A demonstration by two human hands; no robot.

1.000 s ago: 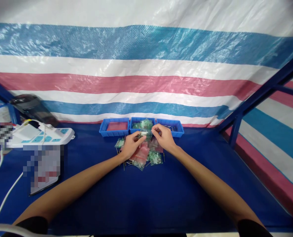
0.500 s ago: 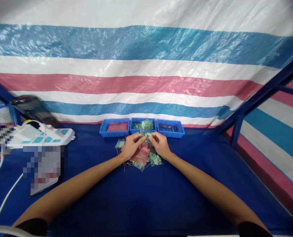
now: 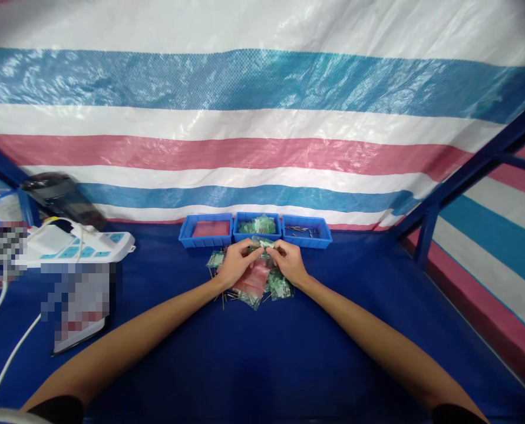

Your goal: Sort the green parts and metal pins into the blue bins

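Observation:
My left hand and my right hand meet over a pile on the blue table, each pinching one side of a small clear plastic bag. Something green and white shows inside that bag; its exact kind is too small to tell. Beneath my hands lie a reddish plastic bag, more small bags with green contents and several thin metal pins. Just beyond my fingers stands the middle blue bin, holding green bagged pieces.
The left blue bin holds reddish bags; the right blue bin holds thin metal pieces. At left are a white power strip with cables, a dark bottle and a blurred-out flat object. A striped sheet hangs behind.
My thumbs have shifted slightly on the small bag, which stays between both hands. The whole view has moved a little downward in the picture.

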